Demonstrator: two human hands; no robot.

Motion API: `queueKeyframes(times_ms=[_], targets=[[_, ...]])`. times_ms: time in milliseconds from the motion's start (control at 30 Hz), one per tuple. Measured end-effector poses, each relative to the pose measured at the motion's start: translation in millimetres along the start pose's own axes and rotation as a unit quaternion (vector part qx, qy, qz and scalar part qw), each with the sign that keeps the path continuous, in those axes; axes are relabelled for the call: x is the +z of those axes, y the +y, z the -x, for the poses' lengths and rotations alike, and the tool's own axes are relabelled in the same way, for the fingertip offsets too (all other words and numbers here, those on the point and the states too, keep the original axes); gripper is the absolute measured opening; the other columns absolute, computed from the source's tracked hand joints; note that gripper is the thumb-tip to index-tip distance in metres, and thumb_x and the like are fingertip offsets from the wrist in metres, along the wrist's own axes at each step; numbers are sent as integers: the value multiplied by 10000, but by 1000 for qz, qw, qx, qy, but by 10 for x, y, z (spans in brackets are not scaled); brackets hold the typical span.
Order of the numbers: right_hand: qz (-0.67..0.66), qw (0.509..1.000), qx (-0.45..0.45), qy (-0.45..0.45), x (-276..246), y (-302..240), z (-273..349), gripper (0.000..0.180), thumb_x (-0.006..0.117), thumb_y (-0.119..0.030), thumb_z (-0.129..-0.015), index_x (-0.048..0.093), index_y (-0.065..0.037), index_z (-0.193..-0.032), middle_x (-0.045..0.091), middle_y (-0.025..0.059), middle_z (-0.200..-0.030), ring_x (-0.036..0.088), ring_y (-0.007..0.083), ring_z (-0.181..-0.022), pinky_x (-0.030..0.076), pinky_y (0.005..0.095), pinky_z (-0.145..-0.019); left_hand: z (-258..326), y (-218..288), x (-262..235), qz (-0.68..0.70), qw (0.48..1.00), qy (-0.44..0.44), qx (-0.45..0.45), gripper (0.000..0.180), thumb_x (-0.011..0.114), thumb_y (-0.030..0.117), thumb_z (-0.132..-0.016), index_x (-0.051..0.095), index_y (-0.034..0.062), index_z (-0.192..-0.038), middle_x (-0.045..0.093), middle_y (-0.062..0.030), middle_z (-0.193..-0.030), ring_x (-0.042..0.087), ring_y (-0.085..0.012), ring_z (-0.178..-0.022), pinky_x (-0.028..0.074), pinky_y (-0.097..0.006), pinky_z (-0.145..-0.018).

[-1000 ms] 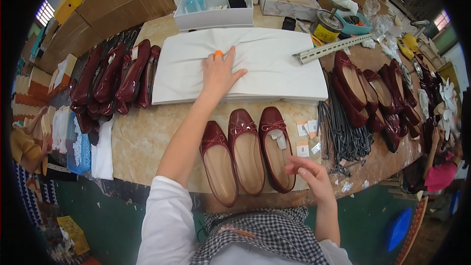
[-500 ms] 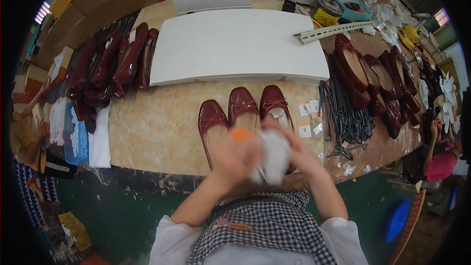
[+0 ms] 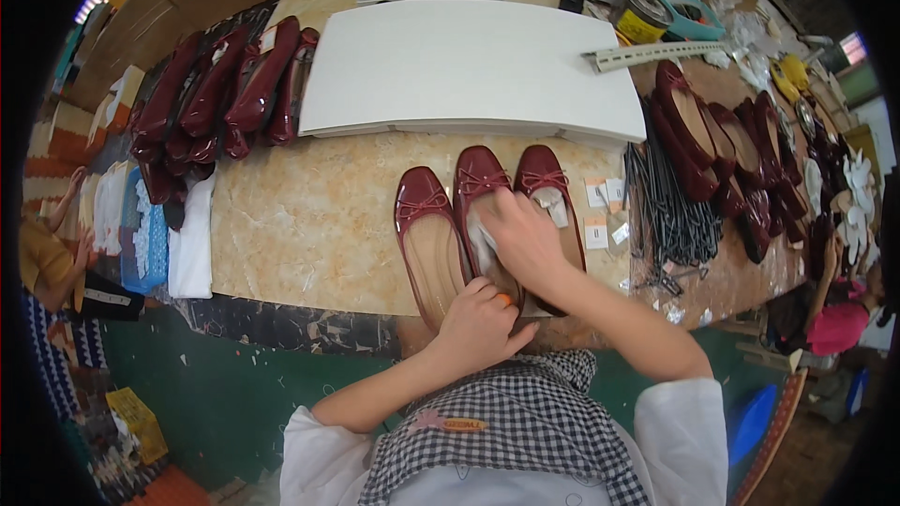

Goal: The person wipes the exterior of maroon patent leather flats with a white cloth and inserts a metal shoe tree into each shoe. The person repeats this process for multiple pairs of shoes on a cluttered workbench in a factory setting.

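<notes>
Three dark red patent ballet flats with bows lie side by side, toes pointing away from me. My right hand [image 3: 520, 236] reaches into the middle flat [image 3: 480, 169], its fingers closed on crumpled white paper [image 3: 483, 242] that partly shows inside; the fingertips are hidden in the shoe. At that shoe's heel, my left hand [image 3: 476, 323] is curled round the back edge, an orange band [image 3: 503, 300] on one finger. The left flat [image 3: 427, 215] shows a bare beige insole. White paper [image 3: 550, 206] sticks out from the toe of the right flat [image 3: 541, 167].
A white box [image 3: 459, 70] stands behind the flats, a slotted metal strip [image 3: 656, 54] on its right end. Dark red shoes [image 3: 202, 98] pile up at left, more shoes [image 3: 689, 136] at right beside black strips [image 3: 667, 206]. Small cards [image 3: 596, 232] lie nearby. Other people work at both sides.
The white paper held in front of me has gone down into the middle flat with my right hand. My left hand has moved to that flat's heel. The view has shifted slightly.
</notes>
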State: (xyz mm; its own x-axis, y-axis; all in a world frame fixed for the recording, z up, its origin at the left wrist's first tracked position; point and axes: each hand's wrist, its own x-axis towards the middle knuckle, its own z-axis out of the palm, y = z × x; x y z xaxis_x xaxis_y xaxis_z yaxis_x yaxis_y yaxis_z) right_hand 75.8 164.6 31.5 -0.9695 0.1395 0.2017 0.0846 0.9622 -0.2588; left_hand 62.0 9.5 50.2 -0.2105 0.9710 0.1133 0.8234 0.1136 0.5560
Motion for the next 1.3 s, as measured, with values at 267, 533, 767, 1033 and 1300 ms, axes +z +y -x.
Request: queueKeyframes(times_ms=[267,533,767,1033,1300], targets=[[-169,985,8,-18,-236,234,-228,504,735,-190,-726,606,-7,-1177,545,139,-1002,565,295,-953,473,414,-815,-99,9,59,0,999,2,-47,326,681,304,-764,657,11,-622,627,-107,-648,604,-225,-686,420,-341,-773],[-71,991,107,38,-20,328,-378,479,753,-191,-745,601,-10,-1161,587,150,-996,555,310,-988,421,407,-901,-742,-250,-424,-144,983,-111,-31,435,599,408,-830,667,-21,-810,647,-160,-760,622,-287,-755,453,-426,-756],[-250,960,111,56,-629,135,433,372,704,-78,-800,622,-6,-1156,605,153,-1115,552,307,-1081,460,370,-911,-2087,-1884,-972,-269,937,113,-194,680,501,576,-886,365,252,-1468,327,-260,-1466,210,-383,-1415,119,-689,-1072],[-680,639,318,167,-715,243,754,639,614,-152,-905,310,-93,-1463,506,154,-1337,528,249,-1204,466,378,-972,-1161,-268,-645,-51,977,160,134,129,605,192,-818,570,84,-757,567,-110,-824,589,-288,-782,505,-439,-711],[-777,433,446,-104,-811,-219,523,480,638,-130,-886,486,-58,-1336,560,129,-1276,563,260,-1164,481,365,-960,-336,6,-702,88,943,289,138,108,686,167,-748,688,95,-830,663,-102,-1014,625,-288,-1008,490,-378,-875]])
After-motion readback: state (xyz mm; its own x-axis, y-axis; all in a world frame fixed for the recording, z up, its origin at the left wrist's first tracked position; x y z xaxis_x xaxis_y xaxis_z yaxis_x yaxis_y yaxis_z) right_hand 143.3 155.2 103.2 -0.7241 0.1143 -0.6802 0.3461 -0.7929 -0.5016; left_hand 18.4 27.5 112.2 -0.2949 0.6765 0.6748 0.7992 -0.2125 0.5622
